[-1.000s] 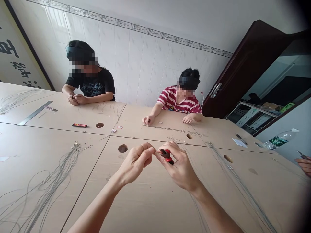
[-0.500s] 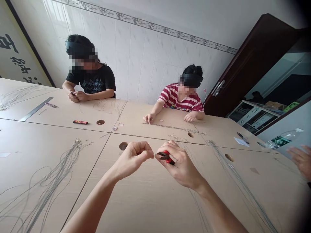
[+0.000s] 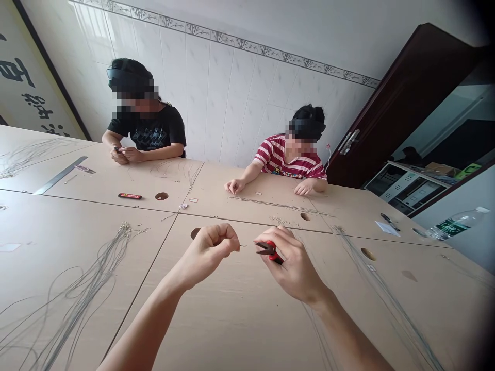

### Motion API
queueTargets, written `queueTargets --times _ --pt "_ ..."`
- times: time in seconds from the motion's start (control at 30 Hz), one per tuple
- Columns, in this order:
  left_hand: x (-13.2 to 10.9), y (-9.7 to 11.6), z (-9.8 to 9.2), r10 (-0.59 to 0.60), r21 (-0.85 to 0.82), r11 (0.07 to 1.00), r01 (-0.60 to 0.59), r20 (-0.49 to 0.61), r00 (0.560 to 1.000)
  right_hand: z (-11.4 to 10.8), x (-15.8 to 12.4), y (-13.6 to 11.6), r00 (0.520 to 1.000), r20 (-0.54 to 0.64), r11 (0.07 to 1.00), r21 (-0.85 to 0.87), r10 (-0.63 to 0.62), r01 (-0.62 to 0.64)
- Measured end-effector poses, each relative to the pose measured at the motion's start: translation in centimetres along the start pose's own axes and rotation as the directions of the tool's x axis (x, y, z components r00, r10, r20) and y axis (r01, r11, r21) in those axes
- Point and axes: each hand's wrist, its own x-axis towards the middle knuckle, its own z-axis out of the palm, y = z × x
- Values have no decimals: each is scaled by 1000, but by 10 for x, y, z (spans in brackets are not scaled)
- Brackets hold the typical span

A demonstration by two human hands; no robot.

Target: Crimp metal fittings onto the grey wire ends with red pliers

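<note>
Over the middle of the table, my left hand [image 3: 211,252] is closed in a pinch on a thin wire [image 3: 243,246], whose short end pokes out to the right of the fingertips. My right hand [image 3: 292,263] is wrapped round red-handled pliers [image 3: 273,252]. The pliers' dark jaws are parted and point left, a small gap away from the wire end. Whatever else of the wire lies inside my left fist is hidden. Below both hands is the bare wooden tabletop [image 3: 216,319].
A bundle of grey wires [image 3: 96,273] spreads at left, another bundle [image 3: 382,288] at right. Small metal pieces [image 3: 286,221] lie beyond my right hand. Two people sit across the table. A red-and-black box cutter [image 3: 130,196], steel ruler [image 3: 60,176] and plastic bottle [image 3: 460,222] are also about.
My hands have drawn apart: the left shifted slightly left, the right slightly right with the pliers. The wire end now shows between them. A person's hand at the right edge has gone from view.
</note>
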Motion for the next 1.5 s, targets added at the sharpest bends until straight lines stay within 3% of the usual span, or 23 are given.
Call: queueTargets --times 0.17,0.43,1.13,1.5 --pt "-2 1 -2 -49 -16 999 49 0 999 3 -1 9 986 -20 943 -296 -166 153" --pt "-3 3 -4 -114 -16 993 114 -23 993 5 3 14 978 -11 845 -506 -208 174" --pt "-3 2 -4 -113 -4 994 113 0 994 11 4 14 972 10 803 -562 -233 198" --pt "-1 0 -3 -129 20 992 129 3 992 13 2 18 964 -49 817 -543 -261 194"
